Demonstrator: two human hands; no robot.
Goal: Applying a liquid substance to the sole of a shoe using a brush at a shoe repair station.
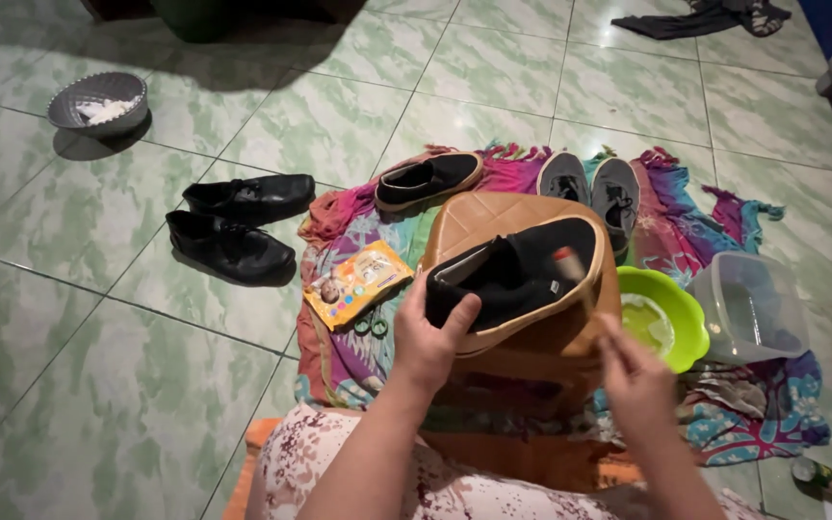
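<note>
My left hand [430, 337] grips the heel end of a black slip-on shoe with a tan sole [517, 274], which rests on a tan quilted stool [493, 217]. My right hand [633, 371] holds a thin brush [575, 279]; its blurred tip is at the shoe's toe end. The matching black slip-on shoe [428, 179] lies on a colourful patterned cloth [686, 231] beyond the stool.
A pair of grey sneakers [591, 189] sits on the cloth. Two black leather shoes [233, 226] lie on the green tiled floor at left. A yellow packet [358, 282], green bowl [674, 313], clear plastic container [753, 306] and a metal bowl [98, 101] are around.
</note>
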